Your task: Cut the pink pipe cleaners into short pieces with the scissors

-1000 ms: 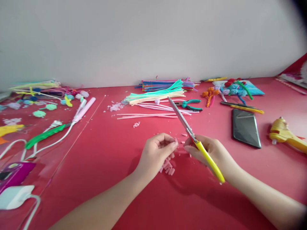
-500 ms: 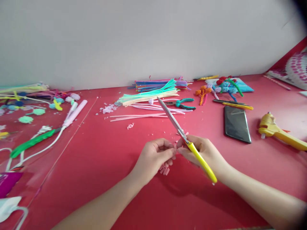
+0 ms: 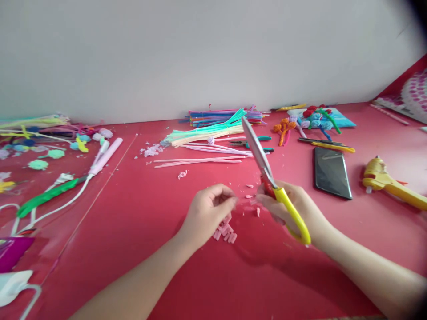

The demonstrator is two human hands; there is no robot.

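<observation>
My right hand [image 3: 293,209] grips yellow-handled scissors [image 3: 267,173], blades closed and pointing up and away toward the wall. Close to its left, my left hand [image 3: 208,211] has its fingers curled together in a pinch; what they hold is too small and blurred to name. Under the left hand lies a small heap of short pink cut pieces [image 3: 225,232] on the red table [image 3: 140,222]. A few pink scraps [image 3: 249,191] lie between the two hands.
Behind the hands lie long pink pipe cleaners [image 3: 200,160], a mint and cream bundle [image 3: 210,131], green pliers [image 3: 258,144], and pipe-cleaner flowers [image 3: 313,118]. A black phone [image 3: 332,172] and yellow glue gun [image 3: 390,182] sit right. A pink corded tool [image 3: 105,155] and craft bits lie left.
The scissors have tilted more upright and shifted slightly right. My two hands have drawn a little apart, and the left hand has lifted off the pink heap.
</observation>
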